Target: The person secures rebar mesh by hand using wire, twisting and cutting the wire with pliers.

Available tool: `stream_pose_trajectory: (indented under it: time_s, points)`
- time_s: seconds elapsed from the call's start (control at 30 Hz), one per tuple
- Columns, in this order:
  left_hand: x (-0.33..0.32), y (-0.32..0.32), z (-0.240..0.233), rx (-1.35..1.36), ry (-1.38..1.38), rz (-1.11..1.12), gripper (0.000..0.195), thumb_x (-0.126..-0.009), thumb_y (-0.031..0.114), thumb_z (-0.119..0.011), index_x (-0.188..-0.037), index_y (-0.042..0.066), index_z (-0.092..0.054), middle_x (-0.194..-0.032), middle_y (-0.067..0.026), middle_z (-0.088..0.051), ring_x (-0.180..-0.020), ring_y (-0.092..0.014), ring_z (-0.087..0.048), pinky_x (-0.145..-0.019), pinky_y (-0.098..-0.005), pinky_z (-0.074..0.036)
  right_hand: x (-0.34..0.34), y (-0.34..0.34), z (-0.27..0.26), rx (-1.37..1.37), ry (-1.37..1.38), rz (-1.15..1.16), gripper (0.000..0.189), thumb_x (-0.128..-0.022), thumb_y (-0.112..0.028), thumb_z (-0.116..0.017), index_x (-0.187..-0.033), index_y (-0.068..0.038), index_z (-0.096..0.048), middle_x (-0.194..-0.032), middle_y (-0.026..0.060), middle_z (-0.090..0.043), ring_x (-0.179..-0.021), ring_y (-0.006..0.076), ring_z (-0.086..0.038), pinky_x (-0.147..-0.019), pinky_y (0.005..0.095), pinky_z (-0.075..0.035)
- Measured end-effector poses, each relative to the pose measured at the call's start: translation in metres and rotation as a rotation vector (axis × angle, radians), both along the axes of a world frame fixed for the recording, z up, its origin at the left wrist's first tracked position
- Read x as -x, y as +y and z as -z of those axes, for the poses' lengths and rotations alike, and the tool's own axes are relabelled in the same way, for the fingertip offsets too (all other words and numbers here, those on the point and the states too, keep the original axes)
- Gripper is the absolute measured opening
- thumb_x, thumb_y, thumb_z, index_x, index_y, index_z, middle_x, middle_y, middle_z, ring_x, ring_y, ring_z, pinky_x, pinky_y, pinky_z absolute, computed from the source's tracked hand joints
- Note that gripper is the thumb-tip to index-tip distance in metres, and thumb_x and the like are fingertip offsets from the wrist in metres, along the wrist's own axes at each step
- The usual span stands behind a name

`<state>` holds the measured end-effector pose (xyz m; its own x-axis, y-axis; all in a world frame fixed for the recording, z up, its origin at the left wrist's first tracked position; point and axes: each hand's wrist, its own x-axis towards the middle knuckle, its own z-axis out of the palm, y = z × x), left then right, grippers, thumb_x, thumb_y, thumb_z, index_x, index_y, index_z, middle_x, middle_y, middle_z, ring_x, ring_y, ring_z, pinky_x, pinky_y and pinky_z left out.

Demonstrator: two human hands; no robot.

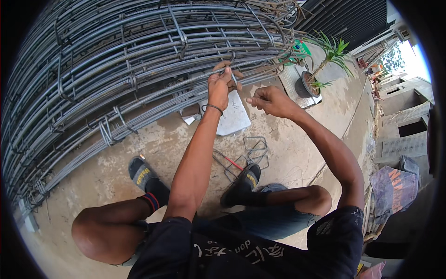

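Note:
My left hand is wrapped around a ribbed steel reinforcing bar at the near side of a rebar stack. A short bent piece of steel, perhaps part of a stirrup, shows between its fingers. My right hand hovers to the right, apart from the bars. Its fingers are curled with the thumb forward; whether something thin is in them cannot be made out. Several bent steel stirrups lie on the floor near my foot, along with a red-handled tool.
Tied rebar cages fill the upper left. Below my left hand lies a white slab. A potted plant stands on a metal plate at right, near a green plastic crate. A printed sack is at far right.

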<state>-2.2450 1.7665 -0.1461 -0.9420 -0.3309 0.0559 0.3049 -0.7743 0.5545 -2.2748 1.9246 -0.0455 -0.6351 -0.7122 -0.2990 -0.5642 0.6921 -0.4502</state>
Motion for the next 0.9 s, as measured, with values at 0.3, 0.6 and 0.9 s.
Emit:
stream_pose_trajectory:
  time_s: [0.3, 0.6, 0.9]
  points:
    - [0.004, 0.007, -0.001, -0.060, -0.003, -0.004, 0.024, -0.095, 0.019, -0.049, -0.115, 0.008, -0.047, -0.089, -0.0163, -0.065, -0.051, -0.017, -0.057, -0.049, -0.0287, -0.049, -0.101, 0.084, 0.228, -0.360, -0.117, -0.343, 0.064, -0.069, -0.041, -0.074, -0.103, 0.007, -0.049, -0.094, 0.0256, -0.058, -0.096, 0.0419, -0.055, -0.082, 0.0458, -0.046]
    - [0.002, 0.013, 0.003, -0.001, 0.062, -0.092, 0.027, -0.096, 0.021, -0.047, -0.119, 0.009, -0.044, -0.102, -0.0167, -0.065, -0.051, -0.014, -0.057, -0.051, -0.0255, -0.048, -0.133, 0.079, 0.270, -0.328, 0.053, -0.173, 0.041, -0.067, -0.017, -0.064, -0.102, 0.001, -0.054, -0.095, 0.0230, -0.059, -0.092, 0.0376, -0.058, -0.079, 0.0426, -0.050]
    - [0.003, 0.005, -0.001, 0.002, -0.004, 0.081, 0.023, -0.098, 0.024, -0.041, -0.117, 0.011, -0.041, -0.095, -0.0169, -0.066, -0.053, -0.019, -0.060, -0.052, -0.0290, -0.050, -0.098, 0.087, 0.271, -0.222, -0.133, -0.298, 0.033, -0.064, -0.021, -0.065, -0.091, -0.003, -0.058, -0.083, 0.0211, -0.060, -0.089, 0.0377, -0.058, -0.077, 0.0444, -0.049]
